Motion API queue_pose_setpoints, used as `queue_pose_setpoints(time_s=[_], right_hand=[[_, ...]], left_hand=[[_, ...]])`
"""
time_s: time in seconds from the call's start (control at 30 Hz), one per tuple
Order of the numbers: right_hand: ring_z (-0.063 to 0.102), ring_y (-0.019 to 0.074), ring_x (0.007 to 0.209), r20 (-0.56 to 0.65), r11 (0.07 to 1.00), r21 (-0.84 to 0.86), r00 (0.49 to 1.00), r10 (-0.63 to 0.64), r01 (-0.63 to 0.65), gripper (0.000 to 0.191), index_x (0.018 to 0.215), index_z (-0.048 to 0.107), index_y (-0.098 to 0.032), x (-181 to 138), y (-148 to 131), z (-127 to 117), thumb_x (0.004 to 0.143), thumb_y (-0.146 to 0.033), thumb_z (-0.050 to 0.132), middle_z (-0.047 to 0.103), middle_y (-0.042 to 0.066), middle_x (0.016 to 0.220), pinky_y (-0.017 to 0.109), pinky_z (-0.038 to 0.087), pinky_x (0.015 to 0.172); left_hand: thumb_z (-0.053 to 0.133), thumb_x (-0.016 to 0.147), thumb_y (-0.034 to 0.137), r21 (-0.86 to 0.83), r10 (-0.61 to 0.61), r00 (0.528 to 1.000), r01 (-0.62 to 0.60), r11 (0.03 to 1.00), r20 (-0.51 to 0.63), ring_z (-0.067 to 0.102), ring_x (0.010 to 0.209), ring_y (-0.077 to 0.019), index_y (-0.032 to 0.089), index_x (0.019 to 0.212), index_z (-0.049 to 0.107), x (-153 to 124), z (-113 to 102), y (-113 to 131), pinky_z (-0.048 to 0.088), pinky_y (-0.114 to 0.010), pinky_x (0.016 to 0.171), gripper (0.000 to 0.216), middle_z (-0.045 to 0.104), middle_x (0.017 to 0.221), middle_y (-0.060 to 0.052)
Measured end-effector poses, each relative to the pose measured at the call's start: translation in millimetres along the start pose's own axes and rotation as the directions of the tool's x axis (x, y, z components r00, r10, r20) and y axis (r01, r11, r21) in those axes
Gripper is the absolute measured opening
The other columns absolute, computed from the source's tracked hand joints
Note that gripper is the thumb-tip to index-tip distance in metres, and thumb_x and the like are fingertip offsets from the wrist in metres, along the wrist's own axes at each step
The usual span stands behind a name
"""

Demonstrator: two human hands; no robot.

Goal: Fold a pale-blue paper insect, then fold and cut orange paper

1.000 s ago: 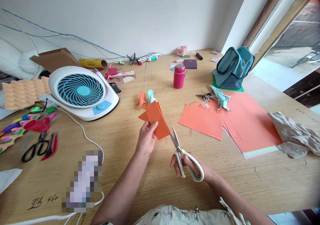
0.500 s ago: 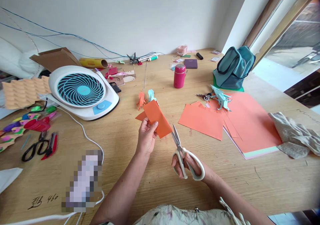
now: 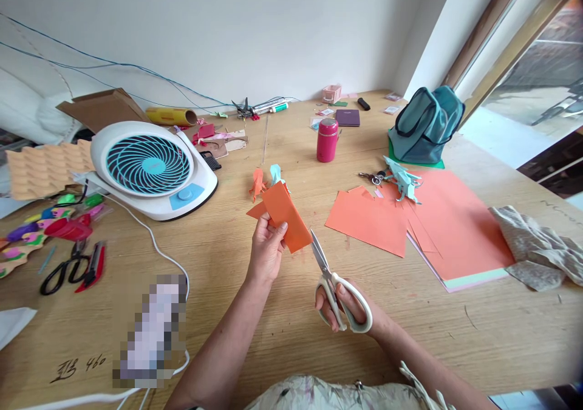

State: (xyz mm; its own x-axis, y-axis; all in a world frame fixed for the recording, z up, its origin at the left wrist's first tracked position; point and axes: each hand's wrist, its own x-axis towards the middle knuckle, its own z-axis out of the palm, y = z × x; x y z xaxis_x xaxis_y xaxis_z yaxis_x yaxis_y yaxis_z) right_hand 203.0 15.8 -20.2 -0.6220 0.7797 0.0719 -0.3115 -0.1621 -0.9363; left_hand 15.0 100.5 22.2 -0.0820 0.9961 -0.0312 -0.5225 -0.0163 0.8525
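Observation:
Pinched between the thumb and fingers of my left hand (image 3: pixel 268 249) is a folded piece of orange paper (image 3: pixel 288 215), held above the table with a pointed flap sticking out to the left. My right hand (image 3: pixel 339 307) has its fingers through the white handles of a pair of scissors (image 3: pixel 322 259). The blades point up at the paper's lower right corner and look nearly closed. Behind the paper stand an orange folded paper figure (image 3: pixel 257 182) and a light blue one (image 3: pixel 275 173), the latter partly hidden.
Orange sheets (image 3: pixel 460 228) lie at the right, with a blue paper insect (image 3: pixel 401 180) and keys (image 3: pixel 374 177) near them. A pink flask (image 3: pixel 327 140) stands behind. To the left are a fan (image 3: pixel 152 167), black-handled scissors (image 3: pixel 66 273) and a white cable (image 3: pixel 155 240). A teal bag (image 3: pixel 426 124) sits at the back right.
The scissor blades have come closer together, and the handles have dropped slightly. My left hand and the orange paper have hardly moved.

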Motion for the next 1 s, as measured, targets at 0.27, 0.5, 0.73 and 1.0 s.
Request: queue_pose_setpoints(time_s=[0.27, 0.5, 0.73, 1.0], right_hand=[[0.048, 0.0113, 0.046, -0.02, 0.998, -0.064, 1.0, -0.01, 0.009, 0.059, 0.09, 0.067, -0.015, 0.0, -10.6, 3.6, 0.098, -0.064, 0.036, 0.057, 0.0, 0.055, 0.025, 0.04, 0.049], [0.049, 0.0107, 0.048, -0.035, 0.998, 0.052, 0.999, 0.034, -0.032, 0.061, 0.096, 0.067, -0.013, -2.2, -0.5, 5.3, 0.1, -0.063, 0.033, 0.057, 0.001, 0.059, 0.025, 0.04, 0.053], [0.049, 0.0113, 0.05, -0.036, 0.999, 0.039, 0.999, 0.0, 0.001, 0.058, 0.098, 0.066, -0.013, -2.7, 2.0, 3.0, 0.101, -0.06, 0.032, 0.057, 0.001, 0.06, 0.026, 0.041, 0.055], [0.049, 0.0106, 0.048, 0.002, 1.0, -0.008, 1.0, 0.002, -0.002, 0.06, 0.094, 0.066, -0.013, 0.2, 1.4, 8.1, 0.1, -0.063, 0.033, 0.057, 0.0, 0.058, 0.024, 0.04, 0.052]], left_hand=[[0.08, 0.075, 0.023, 0.035, 0.024, 1.0, -0.024, 0.999, 0.0, 0.065, 0.095, -0.013, 0.028, 0.113, 0.063, -0.5, 0.5, 1.2, 0.052, -0.022, 0.083, 0.042, 0.068, 0.107, 0.0], [0.078, 0.079, 0.026, 0.145, 0.07, 0.998, -0.069, 0.987, -0.005, 0.063, 0.104, -0.0154, 0.031, 0.126, 0.056, -0.9, 0.3, -0.1, 0.052, -0.021, 0.076, 0.052, 0.062, 0.13, -0.003], [0.083, 0.075, 0.027, 0.231, 0.243, 0.968, -0.251, 0.94, 0.063, 0.058, 0.124, -0.0191, 0.046, 0.155, 0.004, -1.4, 1.8, 10.1, 0.052, -0.029, 0.097, 0.114, 0.024, 0.165, -0.007], [0.083, 0.073, 0.025, 0.191, 0.27, 0.961, -0.275, 0.942, 0.052, 0.06, 0.121, -0.0168, 0.04, 0.157, -0.005, 5.4, -7.1, 22.0, 0.053, -0.026, 0.097, 0.122, 0.038, 0.158, -0.007]])
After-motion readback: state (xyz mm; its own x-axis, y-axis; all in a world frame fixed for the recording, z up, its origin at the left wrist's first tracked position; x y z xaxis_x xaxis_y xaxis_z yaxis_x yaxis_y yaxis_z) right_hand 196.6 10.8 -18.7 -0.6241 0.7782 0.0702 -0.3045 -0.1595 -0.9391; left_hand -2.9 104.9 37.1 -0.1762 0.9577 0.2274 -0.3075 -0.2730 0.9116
